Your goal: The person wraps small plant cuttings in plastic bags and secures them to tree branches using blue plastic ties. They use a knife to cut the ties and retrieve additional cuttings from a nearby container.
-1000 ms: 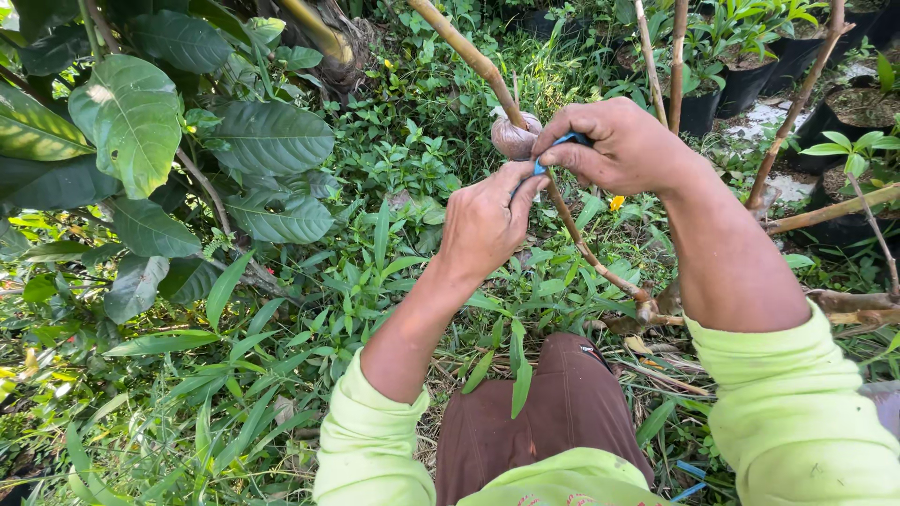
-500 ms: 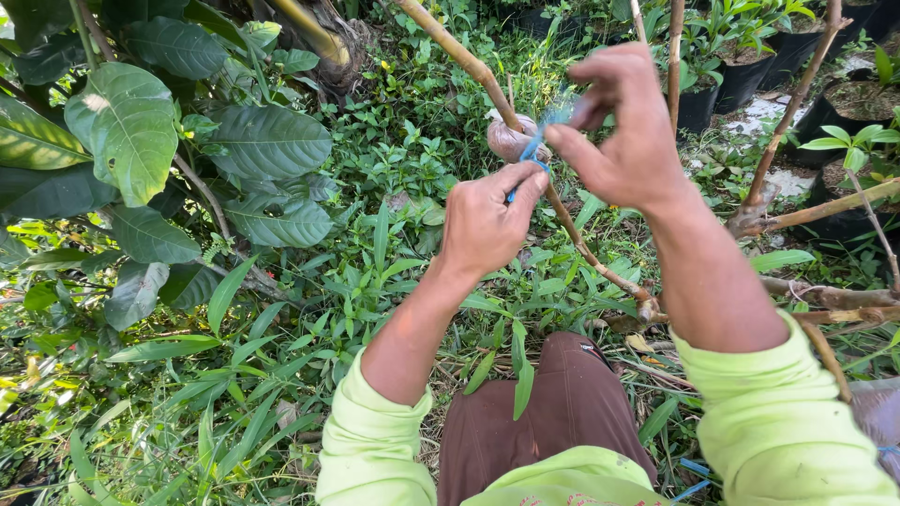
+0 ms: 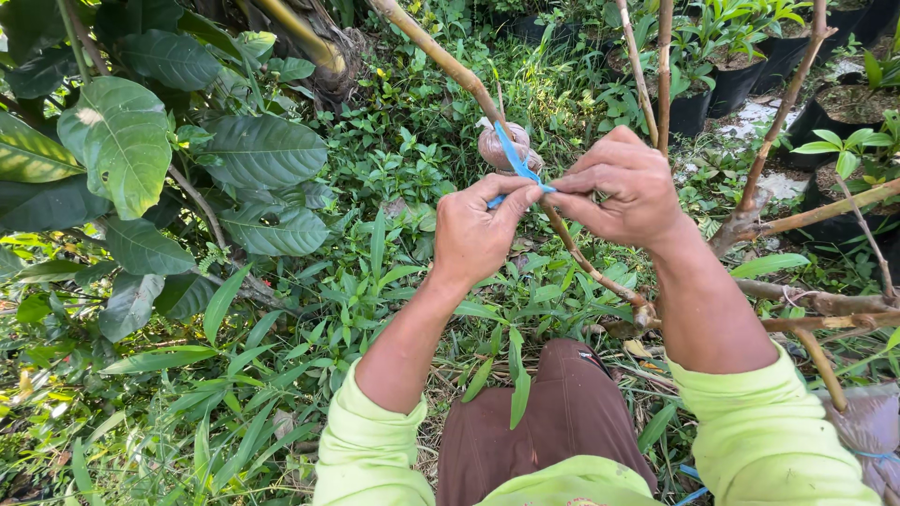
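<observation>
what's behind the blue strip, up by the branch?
A pale wrapped bundle sits on the branch behind the blue strip. Its contents are covered. Left hand and right hand pinch the strip.

The right hand (image 3: 623, 187) covers part of the thin branch (image 3: 450, 66), so how the blue strip (image 3: 514, 155) runs behind its fingers cannot be seen, and the strip's other end is lost inside the left hand (image 3: 478, 230). The pale wrapped bundle (image 3: 502, 145) on the branch is half hidden by the strip and fingers. The branch's top leaves at the upper edge, and the black pots (image 3: 731, 80) are cut off there too.
</observation>
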